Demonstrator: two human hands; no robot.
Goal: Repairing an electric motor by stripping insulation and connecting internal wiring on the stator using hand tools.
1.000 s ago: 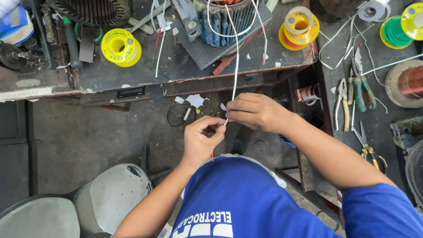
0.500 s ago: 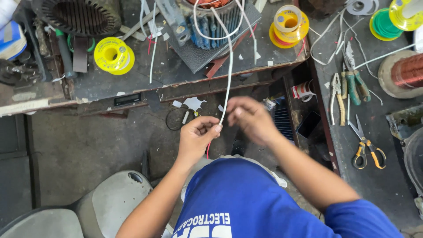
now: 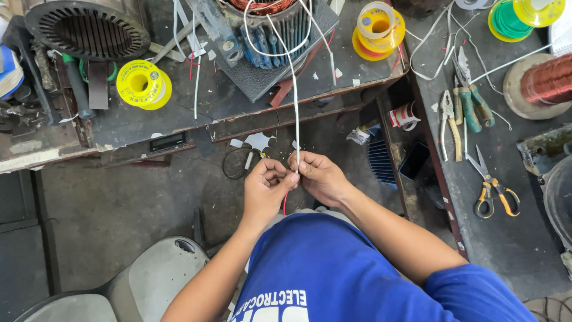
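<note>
A thin white sleeved wire (image 3: 294, 101) runs down from the copper-wound motor stator (image 3: 268, 24) on the workbench to my hands. My left hand (image 3: 266, 188) and my right hand (image 3: 320, 175) meet below the bench edge, fingertips touching, both pinching the wire's lower end. A short red strand (image 3: 284, 203) hangs beneath my left hand. Above the stator's copper coils, more white leads loop. My forearms reach out from a blue shirt at the bottom of the view.
Yellow spools (image 3: 143, 83) (image 3: 377, 27) sit on the dark bench (image 3: 149, 128). A side table (image 3: 506, 238) at right holds pliers (image 3: 462, 110), yellow-handled scissors (image 3: 491, 185), a copper wire reel (image 3: 545, 80) and green and yellow spools (image 3: 524, 15). A finned motor housing (image 3: 86, 30) lies far left. Grey stool (image 3: 137, 280) below left.
My hands have come closer together and now touch at the wire's end. The view has shifted, so the bench sits slightly lower and left in the frame.
</note>
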